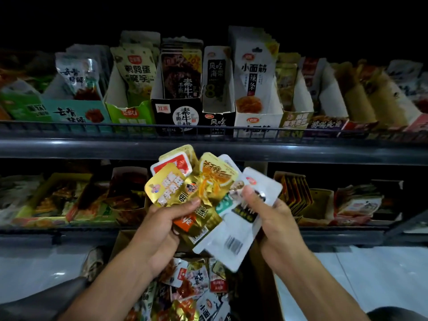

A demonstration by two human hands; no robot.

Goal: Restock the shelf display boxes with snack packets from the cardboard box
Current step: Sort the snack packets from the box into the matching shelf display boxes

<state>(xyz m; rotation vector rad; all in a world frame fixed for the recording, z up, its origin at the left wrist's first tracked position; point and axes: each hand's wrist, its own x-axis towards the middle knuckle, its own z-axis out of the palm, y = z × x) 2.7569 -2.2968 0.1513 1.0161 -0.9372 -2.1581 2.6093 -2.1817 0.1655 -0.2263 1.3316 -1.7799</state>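
My left hand [159, 230] grips a fan of gold and red snack packets [185, 177] in front of the shelves. My right hand [271, 218] pinches a white packet [234, 239] with a barcode at the fan's right side, thumb on its face. Below my arms, the open cardboard box [122, 242] holds several loose mixed packets [194, 286]. On the upper shelf stands a row of display boxes: a black one [176, 114], a white one [257, 123] and a green one [129, 114], each with upright packets.
A wire rail [139, 130] runs along the upper shelf's front edge. The lower shelf [92, 228] carries more display boxes, with packets lying flat at the left and standing at the right. Pale floor [370, 274] shows either side of the cardboard box.
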